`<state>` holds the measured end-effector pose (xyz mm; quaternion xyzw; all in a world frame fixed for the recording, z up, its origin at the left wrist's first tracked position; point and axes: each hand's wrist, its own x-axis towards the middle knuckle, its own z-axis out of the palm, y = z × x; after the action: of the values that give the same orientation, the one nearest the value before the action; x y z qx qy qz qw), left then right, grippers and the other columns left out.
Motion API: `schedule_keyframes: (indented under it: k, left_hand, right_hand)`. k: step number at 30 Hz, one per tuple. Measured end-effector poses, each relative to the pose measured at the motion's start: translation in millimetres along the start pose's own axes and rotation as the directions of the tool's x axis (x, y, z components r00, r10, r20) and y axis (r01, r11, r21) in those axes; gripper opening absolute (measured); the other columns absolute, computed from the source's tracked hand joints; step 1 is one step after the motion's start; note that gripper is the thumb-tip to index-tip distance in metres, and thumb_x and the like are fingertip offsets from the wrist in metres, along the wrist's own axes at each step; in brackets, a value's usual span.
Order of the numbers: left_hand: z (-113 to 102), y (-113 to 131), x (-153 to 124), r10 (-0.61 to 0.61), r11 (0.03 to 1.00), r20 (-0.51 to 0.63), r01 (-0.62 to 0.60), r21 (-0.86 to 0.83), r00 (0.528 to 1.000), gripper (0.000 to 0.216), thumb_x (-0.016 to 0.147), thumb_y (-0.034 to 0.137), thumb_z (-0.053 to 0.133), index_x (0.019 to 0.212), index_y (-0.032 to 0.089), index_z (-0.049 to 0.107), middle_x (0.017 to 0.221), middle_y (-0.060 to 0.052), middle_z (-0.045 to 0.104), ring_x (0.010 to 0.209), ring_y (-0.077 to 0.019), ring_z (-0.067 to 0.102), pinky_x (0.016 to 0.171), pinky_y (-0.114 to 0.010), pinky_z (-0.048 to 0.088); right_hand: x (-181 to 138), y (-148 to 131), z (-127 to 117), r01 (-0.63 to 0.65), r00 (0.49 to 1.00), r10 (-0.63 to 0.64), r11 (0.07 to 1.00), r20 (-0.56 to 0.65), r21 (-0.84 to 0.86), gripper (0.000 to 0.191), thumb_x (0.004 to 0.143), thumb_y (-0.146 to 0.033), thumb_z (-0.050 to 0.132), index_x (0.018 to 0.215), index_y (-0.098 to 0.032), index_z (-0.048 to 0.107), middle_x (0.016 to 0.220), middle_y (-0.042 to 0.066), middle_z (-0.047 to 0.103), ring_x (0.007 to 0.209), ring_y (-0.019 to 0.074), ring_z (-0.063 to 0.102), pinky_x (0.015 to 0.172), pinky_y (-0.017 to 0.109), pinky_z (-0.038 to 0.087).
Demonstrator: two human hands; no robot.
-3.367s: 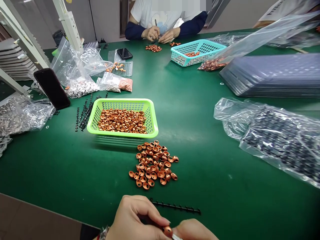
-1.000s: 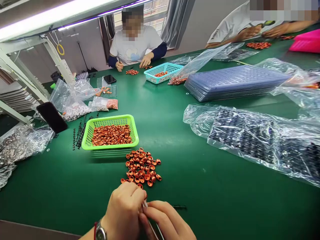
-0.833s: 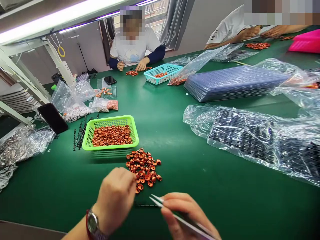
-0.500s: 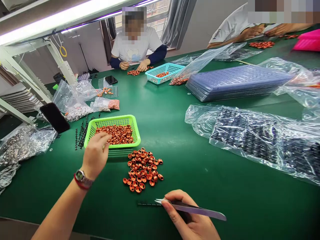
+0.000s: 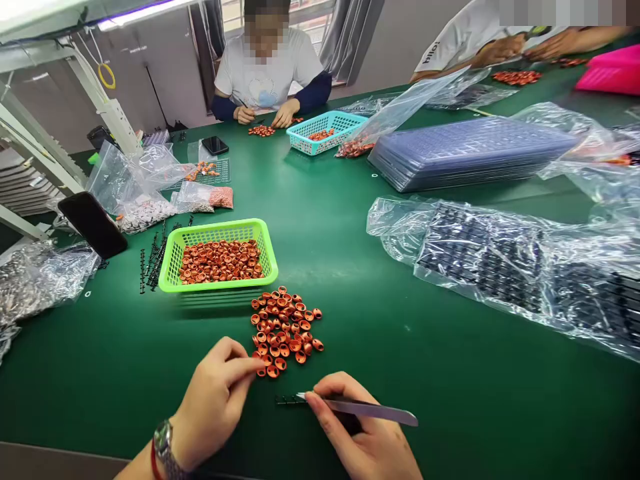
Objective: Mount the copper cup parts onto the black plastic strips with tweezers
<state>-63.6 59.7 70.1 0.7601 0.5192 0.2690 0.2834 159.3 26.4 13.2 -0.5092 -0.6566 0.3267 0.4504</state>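
Nearby, left hand (image 5: 215, 400) at copper caps (image 5: 284, 329), tweezers (image 5: 357, 408), table edge (image 5: 75, 448) close

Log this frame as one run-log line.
left hand: fingertips at loose pile of orange metal caps | right hand: holds silver tweezers, tips at short black plastic strip | green mesh basket: holds more caps

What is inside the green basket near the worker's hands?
The green basket holds a heap of small copper-coloured caps, filling most of its floor. Whatever lies beneath the top layer, including the basket bottom, is covered.
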Motion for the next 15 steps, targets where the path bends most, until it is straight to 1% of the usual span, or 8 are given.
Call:
schedule_keyframes:
  k: [3, 5, 7, 9, 12, 15]
  left_hand:
    - [18.7, 12.1, -15.6, -0.079, 0.975, 0.036, 0.084, -0.206, 0.996, 0.025, 0.088, 0.003, 0.063, 0.094, 0.018, 0.083, 0.087, -0.006, 0.071, 0.075, -0.0170, 0.070, 0.071, -0.023, 0.059]
    - [30.6, 16.9, -21.7, -0.141, 0.949, 0.066, 0.154, -0.275, 0.988, 0.021, 0.084, 0.001, 0.063, 0.086, 0.015, 0.079, 0.084, -0.006, 0.072, 0.072, -0.0166, 0.070, 0.067, -0.021, 0.058]
    - [38.7, 18.6, -23.5, -0.184, 0.937, 0.077, 0.199, -0.289, 0.980, 0.019, 0.083, 0.002, 0.062, 0.084, 0.015, 0.076, 0.081, -0.006, 0.072, 0.070, -0.0169, 0.070, 0.066, -0.021, 0.056]
    - [42.6, 18.6, -22.5, -0.199, 0.940, 0.070, 0.211, -0.269, 0.977, 0.019, 0.086, 0.005, 0.061, 0.088, 0.015, 0.077, 0.082, -0.006, 0.073, 0.071, -0.0173, 0.070, 0.066, -0.022, 0.055]
    - [43.0, 17.3, -19.8, -0.200, 0.946, 0.072, 0.212, -0.247, 0.977, 0.022, 0.089, 0.009, 0.059, 0.093, 0.016, 0.079, 0.085, -0.007, 0.072, 0.072, -0.0171, 0.069, 0.066, -0.023, 0.054]
    - [41.3, 16.2, -18.4, -0.239, 0.930, 0.109, 0.260, -0.261, 0.965, 0.019, 0.088, 0.010, 0.062, 0.092, 0.016, 0.079, 0.087, -0.007, 0.071, 0.072, -0.0174, 0.070, 0.067, -0.024, 0.055]
  right_hand:
    - [0.1, -0.3, 1.0, 0.033, 0.999, -0.033, 0.999, 0.000, -0.007, 0.017, 0.103, -0.029, 0.062, 0.087, -0.025, 0.063, 0.073, -0.004, 0.065, 0.061, 0.0131, 0.066, 0.058, 0.020, 0.053]
    - [2.2, -2.7, 1.3, 0.058, 0.998, -0.058, 0.998, -0.022, -0.004, 0.019, 0.104, -0.030, 0.061, 0.086, -0.025, 0.063, 0.073, -0.004, 0.066, 0.062, 0.0126, 0.066, 0.058, 0.019, 0.053]
    - [4.1, -5.0, 1.4, 0.061, 0.997, -0.061, 0.998, -0.039, 0.004, 0.021, 0.104, -0.031, 0.061, 0.085, -0.025, 0.063, 0.072, -0.004, 0.066, 0.061, 0.0123, 0.066, 0.058, 0.019, 0.053]
    - [5.3, -5.8, 0.7, 0.045, 0.998, -0.044, 0.999, -0.037, 0.019, 0.022, 0.105, -0.033, 0.061, 0.084, -0.025, 0.064, 0.072, -0.004, 0.067, 0.062, 0.0123, 0.066, 0.058, 0.019, 0.053]
    - [6.3, -4.7, -1.8, 0.015, 1.000, -0.015, 0.997, -0.007, 0.075, 0.024, 0.105, -0.036, 0.060, 0.084, -0.026, 0.066, 0.073, -0.004, 0.069, 0.065, 0.0130, 0.068, 0.061, 0.019, 0.054]
    - [7.1, -3.5, -4.0, -0.013, 1.000, 0.011, 0.990, 0.019, 0.143, 0.023, 0.104, -0.039, 0.062, 0.086, -0.027, 0.069, 0.076, -0.003, 0.072, 0.068, 0.0135, 0.070, 0.063, 0.018, 0.055]
